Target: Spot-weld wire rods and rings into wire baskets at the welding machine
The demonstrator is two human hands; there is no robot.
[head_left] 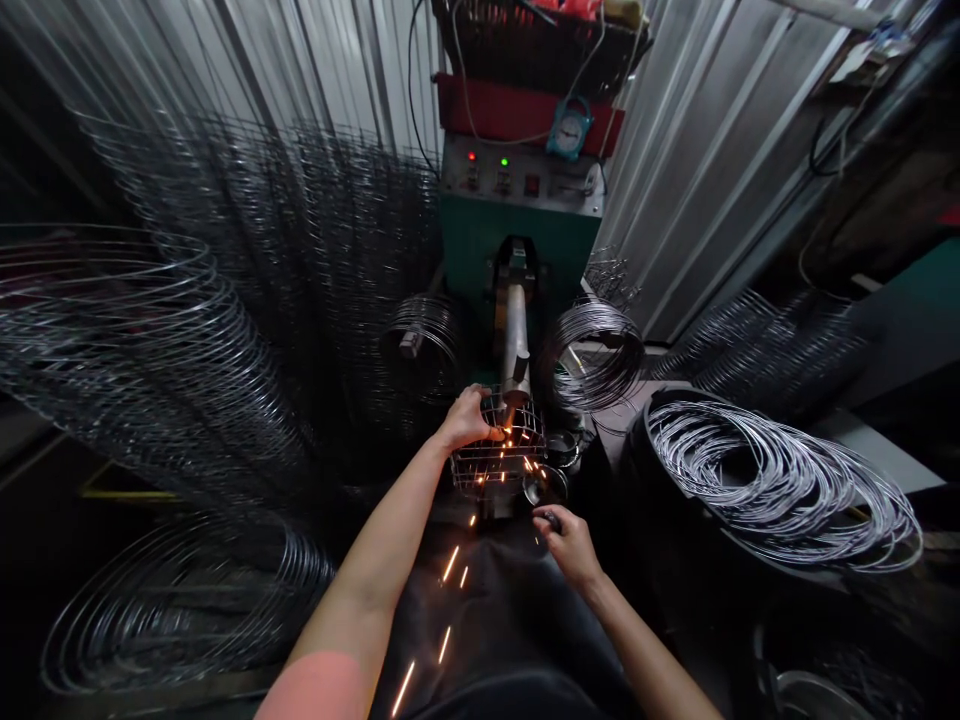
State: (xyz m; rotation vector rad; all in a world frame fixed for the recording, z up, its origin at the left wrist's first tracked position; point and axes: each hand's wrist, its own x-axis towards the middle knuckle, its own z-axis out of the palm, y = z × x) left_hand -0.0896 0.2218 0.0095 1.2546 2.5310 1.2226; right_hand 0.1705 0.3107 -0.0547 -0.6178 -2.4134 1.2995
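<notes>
A small round wire basket (489, 465) sits under the metal arm (516, 335) of a welding machine, and orange sparks fly from where they meet. My left hand (466, 420) grips the basket's upper left side, with thumb and fingers closed on the wires. Lower right of the basket, my right hand (568, 543) is wrapped round a dark handle (553, 520); what the handle belongs to cannot be made out. Close above that hand lies a shiny round metal piece (545, 487). Sparks streak down past a dark apron or cover (495, 620) over my lap.
The green machine body (517, 225) carries lit red and green lamps and a small blue clock (569, 130). Wire coils (598, 352) flank its arm. Stacked wire rings (135, 340) rise at left. More wire rings (780, 480) lie on a dark drum at right.
</notes>
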